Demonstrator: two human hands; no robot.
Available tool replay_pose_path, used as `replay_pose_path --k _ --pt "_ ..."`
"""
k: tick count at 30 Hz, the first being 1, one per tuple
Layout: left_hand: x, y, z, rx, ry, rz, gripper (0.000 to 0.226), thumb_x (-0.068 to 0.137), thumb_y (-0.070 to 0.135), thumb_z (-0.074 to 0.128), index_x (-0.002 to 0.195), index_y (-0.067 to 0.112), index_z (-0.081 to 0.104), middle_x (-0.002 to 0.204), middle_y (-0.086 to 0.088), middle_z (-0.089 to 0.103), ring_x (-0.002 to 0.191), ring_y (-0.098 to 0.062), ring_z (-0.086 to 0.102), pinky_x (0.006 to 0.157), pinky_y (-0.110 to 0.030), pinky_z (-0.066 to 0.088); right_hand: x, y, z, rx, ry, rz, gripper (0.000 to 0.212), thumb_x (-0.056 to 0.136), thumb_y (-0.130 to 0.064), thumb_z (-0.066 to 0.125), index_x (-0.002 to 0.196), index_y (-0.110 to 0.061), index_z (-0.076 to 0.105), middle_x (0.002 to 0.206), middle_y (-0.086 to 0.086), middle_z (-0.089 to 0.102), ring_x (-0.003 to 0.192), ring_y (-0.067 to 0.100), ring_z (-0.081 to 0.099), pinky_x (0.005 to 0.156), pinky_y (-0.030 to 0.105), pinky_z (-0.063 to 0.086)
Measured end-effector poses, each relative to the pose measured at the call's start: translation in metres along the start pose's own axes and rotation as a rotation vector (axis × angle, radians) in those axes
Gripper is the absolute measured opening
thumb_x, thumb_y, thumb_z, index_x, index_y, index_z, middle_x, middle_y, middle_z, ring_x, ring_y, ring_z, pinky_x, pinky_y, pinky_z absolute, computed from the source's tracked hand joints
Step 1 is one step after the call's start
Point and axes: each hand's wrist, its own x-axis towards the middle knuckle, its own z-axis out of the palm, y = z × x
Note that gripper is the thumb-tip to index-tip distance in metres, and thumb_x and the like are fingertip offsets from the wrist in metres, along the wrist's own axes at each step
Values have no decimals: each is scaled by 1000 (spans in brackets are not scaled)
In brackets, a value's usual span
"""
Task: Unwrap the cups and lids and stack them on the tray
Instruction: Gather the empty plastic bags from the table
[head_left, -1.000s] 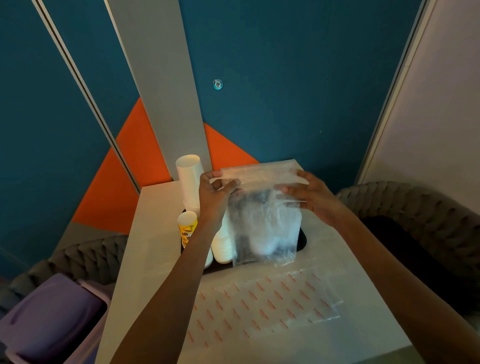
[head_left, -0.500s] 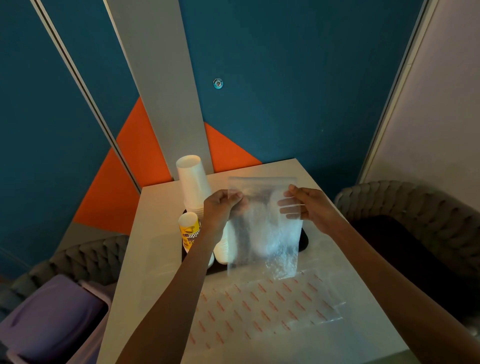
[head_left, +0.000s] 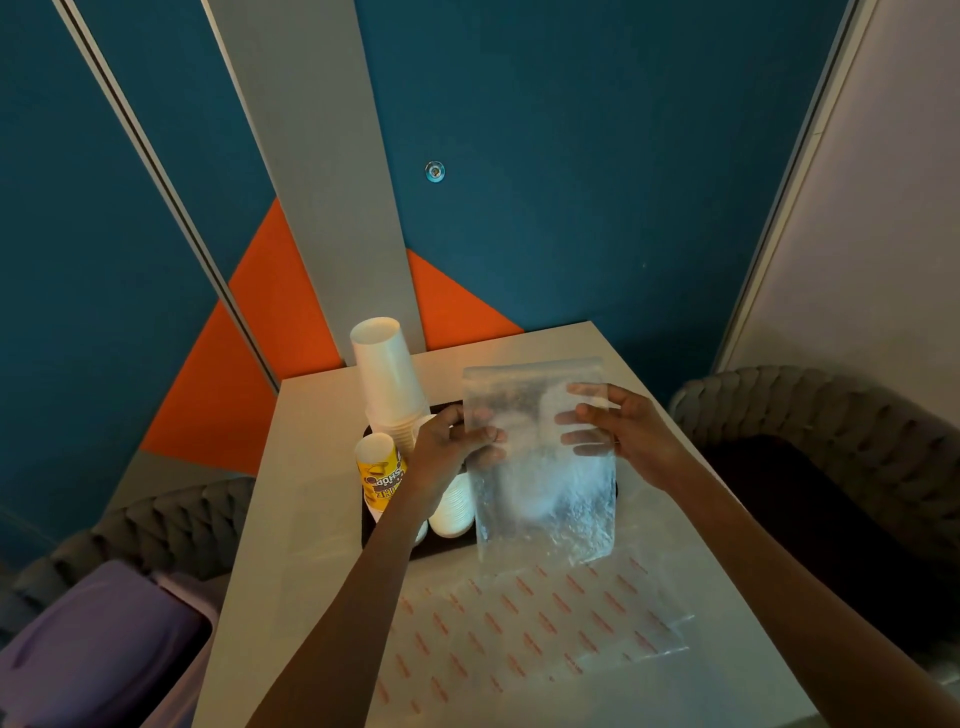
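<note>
**mug_hoarder:** So where's everything sitting relative to the tray right now?

**tabletop_tim:** Biggest first. The pale counter (head_left: 322, 467) is under the tray. On the near side of the tray a flat clear wrapper with red print (head_left: 519, 623) lies on the counter. A clear plastic bag (head_left: 540, 467) is held upright in the air over the tray's right half. It's hazy, so I honestly can't tell if anything's inside. The tray (head_left: 441, 548) itself is black and mostly covered.

**mug_hoarder:** And the cups?

**tabletop_tim:** A tall stack of white cups (head_left: 387, 379) stands upside down at the tray's far left corner. The left hand (head_left: 441, 452) pinches the bag's left edge, thumb in front. The right hand (head_left: 628, 436) grips the right edge, and its fingers show through the plastic. A stack of white lids (head_left: 452, 509) sits near the tray's middle, just beside the left wrist. A yellow printed cup (head_left: 382, 473) stands upside down at the tray's left edge, right in front of the white stack.
</note>
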Motion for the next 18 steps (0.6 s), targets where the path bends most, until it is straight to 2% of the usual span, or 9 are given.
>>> replay_pose_path --k 3,6,12,18 --pt "1 -5 -2 -14 42 5 11 86 -6 60 90 5 60 73 -1 73 70 -12 70 69 -25 59 -3 -1 -2 3 -80 23 29 92 -11 56 118 -24 58 103 10 72 90 27 71 71 28 57" --pt "2 -5 -3 -66 75 1 12 86 -8 59 88 4 59 70 0 72 66 -10 70 62 -21 58 -6 3 -6 -38 -149 54 31 93 -8 53 119 -25 57 102 9 73 91 27 71 73 29 58" --pt "1 -8 -10 -64 -31 -38 13 90 -3 55 95 8 61 78 -3 74 72 -13 72 65 -21 57 -3 12 -10 5 -103 85 23 96 -5 49 109 -18 62 97 8 74 88 25 71 69 26 57" --pt "1 -14 -14 -85 -23 -40 20 92 -9 47 95 3 64 85 -4 73 80 -15 70 70 -22 57 -1 15 -11 25 -84 114 24 96 0 44 100 -10 65 101 9 71 85 22 71 70 29 58"
